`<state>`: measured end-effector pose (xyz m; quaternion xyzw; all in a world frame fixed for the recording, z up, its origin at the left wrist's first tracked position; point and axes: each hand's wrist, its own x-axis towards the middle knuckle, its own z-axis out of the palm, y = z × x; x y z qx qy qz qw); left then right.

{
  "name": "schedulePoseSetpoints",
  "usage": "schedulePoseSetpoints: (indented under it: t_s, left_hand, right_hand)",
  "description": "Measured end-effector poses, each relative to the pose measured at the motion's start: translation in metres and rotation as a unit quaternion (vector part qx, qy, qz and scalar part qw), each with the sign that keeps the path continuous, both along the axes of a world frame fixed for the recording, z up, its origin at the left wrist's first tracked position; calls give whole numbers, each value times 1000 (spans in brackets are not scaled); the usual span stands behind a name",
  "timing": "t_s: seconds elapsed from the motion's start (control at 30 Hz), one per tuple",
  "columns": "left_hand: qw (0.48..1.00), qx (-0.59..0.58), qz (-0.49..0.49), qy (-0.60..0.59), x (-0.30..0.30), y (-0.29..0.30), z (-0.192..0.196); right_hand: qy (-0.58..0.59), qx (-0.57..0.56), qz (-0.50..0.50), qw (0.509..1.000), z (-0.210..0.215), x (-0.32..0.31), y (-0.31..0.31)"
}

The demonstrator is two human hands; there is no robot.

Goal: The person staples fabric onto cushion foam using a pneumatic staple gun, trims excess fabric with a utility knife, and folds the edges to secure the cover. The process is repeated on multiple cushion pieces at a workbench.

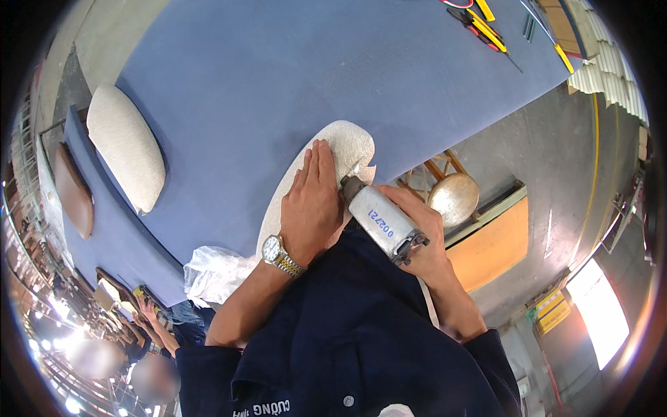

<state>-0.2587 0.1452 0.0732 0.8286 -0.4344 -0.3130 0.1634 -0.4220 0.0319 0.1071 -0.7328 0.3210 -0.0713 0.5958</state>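
Observation:
A cream fabric-covered pad (351, 139), long and rounded, lies at the near edge of the blue table. My left hand (313, 191) rests flat on it, fingers stretched out and pointing away from me, with a watch (273, 251) on the wrist. In my right hand (420, 226) is a silver staple gun (382, 221), tilted so that its dark nose meets the pad's fabric just right of my left fingers. A loose flap of fabric stands out at the pad's right edge. My right fingers are partly hidden behind the tool.
On the blue table (229, 90), another cream pad (127, 147) lies at left and pliers (479, 31) at far right, near a yellow-handled screwdriver (563, 59). Clear plastic (215, 274) bunches by my left forearm. A round stool (454, 199) stands right; other people work at lower left.

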Motion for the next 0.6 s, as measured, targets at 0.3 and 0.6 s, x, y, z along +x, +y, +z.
schedulePoseSetpoints:
  t_s: [0.3,0.6]
  left_hand:
    - [999,-26,5,17,2,1,-3]
    - [1000,5,-10,0,0,-3,-5]
  right_hand:
    - [87,30,27,995,12,11,-8]
    - [102,20,37,994,11,14,-10]
